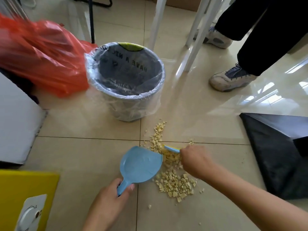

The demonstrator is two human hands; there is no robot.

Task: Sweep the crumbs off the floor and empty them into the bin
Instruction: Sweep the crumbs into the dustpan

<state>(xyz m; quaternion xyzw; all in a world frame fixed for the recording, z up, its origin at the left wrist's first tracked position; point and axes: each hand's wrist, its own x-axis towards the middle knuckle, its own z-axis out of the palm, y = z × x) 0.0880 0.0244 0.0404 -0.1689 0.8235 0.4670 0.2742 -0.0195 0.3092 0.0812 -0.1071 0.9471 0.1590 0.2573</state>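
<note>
Blue dustpan (141, 164) gripped by my left hand (106, 202); right hand (195, 160) holds brush (172, 148), sweeping crumbs (175, 182) panward; next, carry to bin (126, 80) beyond.

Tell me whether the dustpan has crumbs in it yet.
Empty. The dustpan shows bare blue inside; the crumbs lie on the floor beside its edge.

Bare tiles (86, 155) lie open before the bin (128, 97); black sheet (273, 154) crowds the right

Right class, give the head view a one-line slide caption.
Left hand steadies blue dustpan; right hand brushes crumbs near lined bin.
</note>
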